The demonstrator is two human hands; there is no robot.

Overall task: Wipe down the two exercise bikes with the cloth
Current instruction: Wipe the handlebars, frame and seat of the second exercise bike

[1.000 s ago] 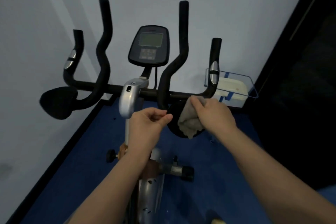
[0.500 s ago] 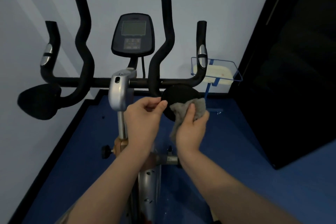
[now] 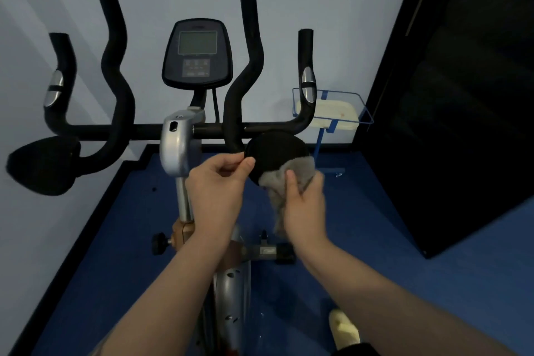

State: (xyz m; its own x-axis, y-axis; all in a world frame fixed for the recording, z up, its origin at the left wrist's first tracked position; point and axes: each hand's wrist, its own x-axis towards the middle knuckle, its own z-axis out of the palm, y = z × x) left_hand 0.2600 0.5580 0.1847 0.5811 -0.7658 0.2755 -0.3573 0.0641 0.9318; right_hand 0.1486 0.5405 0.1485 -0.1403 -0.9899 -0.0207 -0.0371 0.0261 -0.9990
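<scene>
The left hand (image 3: 216, 182) pinched the near edge of the bike's (image 3: 179, 136) round black pad (image 3: 274, 150), thumb and forefinger closed on it. The right hand (image 3: 303, 205) gripped the grey cloth (image 3: 300, 169), bunched against the pad's lower right side

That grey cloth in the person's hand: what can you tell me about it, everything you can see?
The cloth is grey, soft and fuzzy-looking, bunched rather than folded. The right hand grips it, thumb across its front, and holds its upper part against the lower right edge of the round black pad on the bike's right handlebar. A loose tail hangs below the hand's grip, in front of the blue floor. The left hand pinches the pad's left edge and does not touch the cloth.
</scene>
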